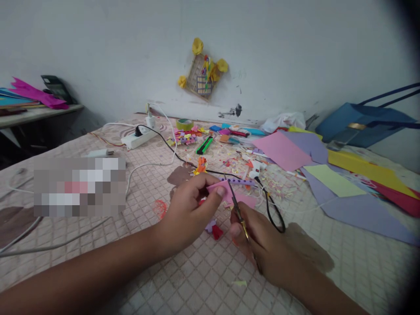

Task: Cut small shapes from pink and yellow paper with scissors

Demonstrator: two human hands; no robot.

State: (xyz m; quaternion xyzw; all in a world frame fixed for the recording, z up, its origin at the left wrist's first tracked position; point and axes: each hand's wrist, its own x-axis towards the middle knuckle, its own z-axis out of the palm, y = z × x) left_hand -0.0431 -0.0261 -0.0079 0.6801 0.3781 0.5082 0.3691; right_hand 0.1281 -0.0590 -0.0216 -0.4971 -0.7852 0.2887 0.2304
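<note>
Between thumb and fingers, my left hand (192, 210) pinches a small piece of pink paper (241, 199). My right hand (259, 243) grips a pair of scissors (242, 221), its fingers at the handles. The blades point away from me and meet the pink paper beside my left thumb. Under my hands lie small purple and red paper pieces (215, 231). Just beyond the paper is a purple dotted strip (239, 180), and an orange and yellow paper piece (201, 166) sits past my left fingers.
A glue gun (256, 168) with a black cord lies ahead among paper scraps. A green cutter (205, 145), green tape roll (184, 124) and white power strip (139, 138) stand farther back. Coloured sheets (354, 210) and a blue bag (357, 124) occupy the right. Cables cross the left.
</note>
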